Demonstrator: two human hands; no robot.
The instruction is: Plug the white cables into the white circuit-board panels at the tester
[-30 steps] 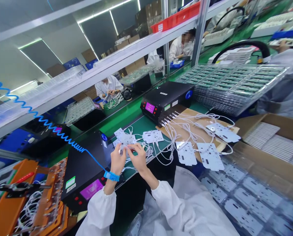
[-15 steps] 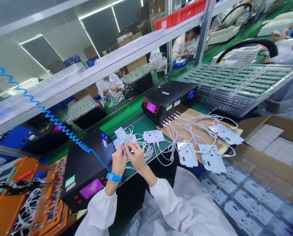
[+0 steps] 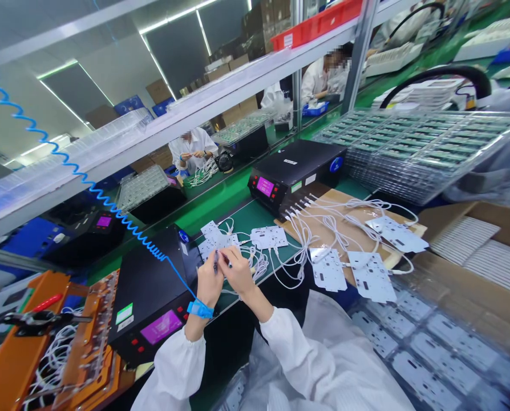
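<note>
My left hand (image 3: 209, 281), with a blue wrist strap (image 3: 200, 309) at its wrist, is closed on a small dark piece (image 3: 215, 261) too small to name. Against it, my right hand (image 3: 238, 272) pinches with thumb and forefinger at the same spot; whether it grips the piece too is hidden. Just beyond the fingers lie white circuit boards (image 3: 214, 235) joined to white cables (image 3: 259, 264) on the green bench. Another white board (image 3: 268, 237) rests to the right of my hands.
Black test boxes with lit screens stand at left (image 3: 154, 285) and ahead (image 3: 295, 165). More wired boards (image 3: 328, 268) lie to the right, beside a cardboard box (image 3: 460, 260) and stacked clear trays (image 3: 417, 154). An orange fixture (image 3: 88, 348) sits at far left. Co-workers sit across.
Both hands stay together at nearly the same place, with the fingers shifting slightly around the small piece. The whole view has drifted a little to the right.
</note>
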